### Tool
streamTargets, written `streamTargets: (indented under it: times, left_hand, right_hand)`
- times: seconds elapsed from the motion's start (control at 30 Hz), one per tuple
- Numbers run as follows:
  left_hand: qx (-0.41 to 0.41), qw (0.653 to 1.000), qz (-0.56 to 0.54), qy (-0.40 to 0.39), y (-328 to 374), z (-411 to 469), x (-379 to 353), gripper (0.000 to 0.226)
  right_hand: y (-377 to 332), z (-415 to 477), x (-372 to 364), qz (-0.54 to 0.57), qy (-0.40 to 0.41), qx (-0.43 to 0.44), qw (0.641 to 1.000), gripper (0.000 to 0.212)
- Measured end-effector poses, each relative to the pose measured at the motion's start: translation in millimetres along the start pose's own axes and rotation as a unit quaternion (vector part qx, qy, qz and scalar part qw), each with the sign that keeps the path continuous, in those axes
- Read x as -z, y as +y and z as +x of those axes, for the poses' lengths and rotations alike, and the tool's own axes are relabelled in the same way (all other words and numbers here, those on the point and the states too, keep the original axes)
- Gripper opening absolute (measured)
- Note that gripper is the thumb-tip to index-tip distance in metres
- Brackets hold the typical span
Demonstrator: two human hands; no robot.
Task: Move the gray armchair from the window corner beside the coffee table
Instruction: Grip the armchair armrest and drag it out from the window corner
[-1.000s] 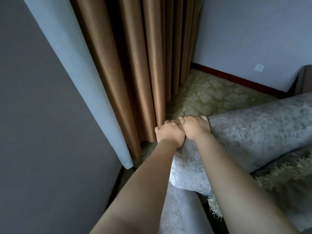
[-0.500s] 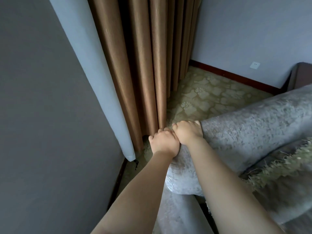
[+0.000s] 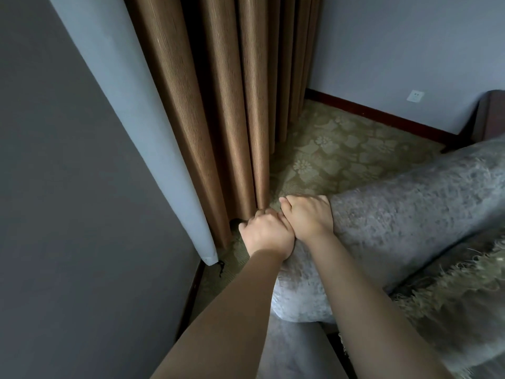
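The gray armchair (image 3: 404,212), covered in plush gray fabric, fills the right and lower part of the view, its back edge running up to the right. My left hand (image 3: 266,235) grips the corner of the chair's back, fingers curled over the far edge. My right hand (image 3: 307,216) grips the same edge right beside it, knuckles touching the left hand. A shaggy beige throw (image 3: 451,291) lies on the seat. The coffee table is out of view.
Brown curtains (image 3: 232,105) hang just beyond my hands, with a pale lining panel (image 3: 142,127) and a gray wall (image 3: 68,214) on the left. Patterned carpet (image 3: 341,151) lies behind the chair. A dark furniture piece (image 3: 489,116) stands far right below a wall socket (image 3: 415,95).
The chair corner and both hands have shifted down and slightly left in view, away from the curtain and wall, exposing more carpet behind the chair. Both grips are unchanged.
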State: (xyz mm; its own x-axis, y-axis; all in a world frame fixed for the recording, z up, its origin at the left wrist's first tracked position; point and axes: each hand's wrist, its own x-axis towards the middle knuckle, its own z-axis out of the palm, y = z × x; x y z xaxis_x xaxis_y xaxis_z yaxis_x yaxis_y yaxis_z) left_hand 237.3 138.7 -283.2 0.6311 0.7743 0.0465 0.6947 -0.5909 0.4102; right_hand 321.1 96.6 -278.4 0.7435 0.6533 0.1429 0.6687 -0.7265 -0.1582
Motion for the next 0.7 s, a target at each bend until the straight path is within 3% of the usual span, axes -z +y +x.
streamTargets:
  times: [0.17, 0.37, 0.7]
  left_hand:
    - [-0.005, 0.999, -0.033, 0.008, 2, -3, 5, 0.041]
    - [-0.002, 0.996, -0.081, -0.025, 4, -24, 17, 0.045]
    - [0.020, 0.997, -0.070, -0.010, -13, -69, 24, 0.046]
  right_hand:
    - [3, -4, 5, -0.013, -0.003, 0.024, 1.000, 0.042]
    - [4, -23, 17, -0.030, -0.075, 0.060, 0.995, 0.047]
    - [-10, -68, 23, -0.039, -0.079, 0.076, 0.993, 0.047]
